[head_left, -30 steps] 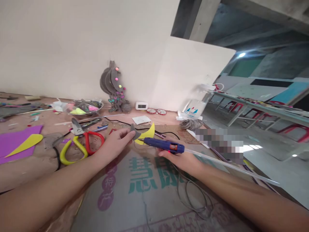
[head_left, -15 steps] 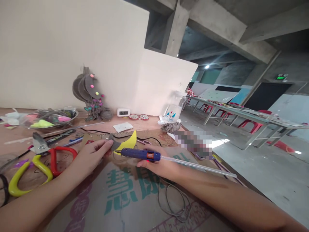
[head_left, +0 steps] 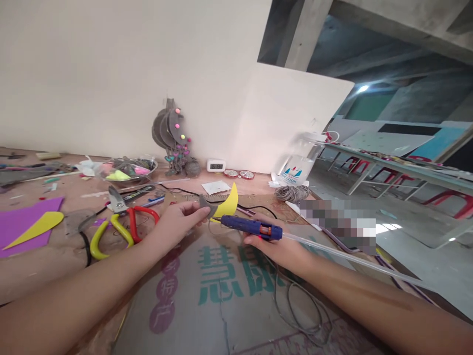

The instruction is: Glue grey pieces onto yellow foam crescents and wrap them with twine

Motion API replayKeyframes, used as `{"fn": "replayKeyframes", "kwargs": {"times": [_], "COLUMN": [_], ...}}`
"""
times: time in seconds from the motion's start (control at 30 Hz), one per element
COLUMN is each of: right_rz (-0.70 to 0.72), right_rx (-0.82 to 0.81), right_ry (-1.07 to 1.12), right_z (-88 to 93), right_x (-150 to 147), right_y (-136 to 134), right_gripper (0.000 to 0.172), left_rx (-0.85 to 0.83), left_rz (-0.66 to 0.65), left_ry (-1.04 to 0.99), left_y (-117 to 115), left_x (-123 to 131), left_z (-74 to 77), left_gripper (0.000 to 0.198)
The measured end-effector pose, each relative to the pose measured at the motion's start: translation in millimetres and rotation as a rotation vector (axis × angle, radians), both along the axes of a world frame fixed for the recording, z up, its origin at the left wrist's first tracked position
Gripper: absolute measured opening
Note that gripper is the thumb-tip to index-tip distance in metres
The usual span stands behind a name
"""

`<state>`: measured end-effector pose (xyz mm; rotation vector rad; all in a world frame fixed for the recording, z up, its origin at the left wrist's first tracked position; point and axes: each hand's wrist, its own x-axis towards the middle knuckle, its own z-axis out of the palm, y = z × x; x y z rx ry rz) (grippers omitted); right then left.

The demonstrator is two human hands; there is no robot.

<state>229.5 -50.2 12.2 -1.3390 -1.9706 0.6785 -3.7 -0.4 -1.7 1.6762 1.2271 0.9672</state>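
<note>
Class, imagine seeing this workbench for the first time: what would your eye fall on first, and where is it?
The blue glue gun in the right hand, pointing toward the yellow crescent beside the left hand. Next, the red-and-yellow-handled scissors, left of that hand, and the grey ornament with bright balls at the back.

blue glue gun point(head_left: 242, 225), nozzle leftward | yellow crescent point(head_left: 229, 203), tip up | grey piece point(head_left: 207, 202), pinched
</note>
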Motion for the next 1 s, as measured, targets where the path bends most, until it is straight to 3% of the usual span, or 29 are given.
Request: {"fn": "replayKeyframes", "kwargs": {"times": [0.2,0.7,1.0], "right_rz": [0.021,0.011,0.001], "right_rx": [-0.004,0.005,0.121], "right_ry": [0.006,-0.032,-0.177], "right_z": [-3.1,-8.9,-3.6], "right_x": [-0.8,-1.7,-4.0], "right_y": [-0.3,1.4,0.9], "right_gripper": [0.027,0.03,0.027], "left_rx": [0.024,-0.01,-0.009], "left_rz": [0.027,0.017,0.005], "left_ry": [0.019,0.062,0.064], "left_y": [-3.8,-4.1,-5.4], "left_x": [1.6,0.7,0.3], "left_z": [6.6,4.3,5.2], "left_gripper": [0.038,0.036,0.038]}}
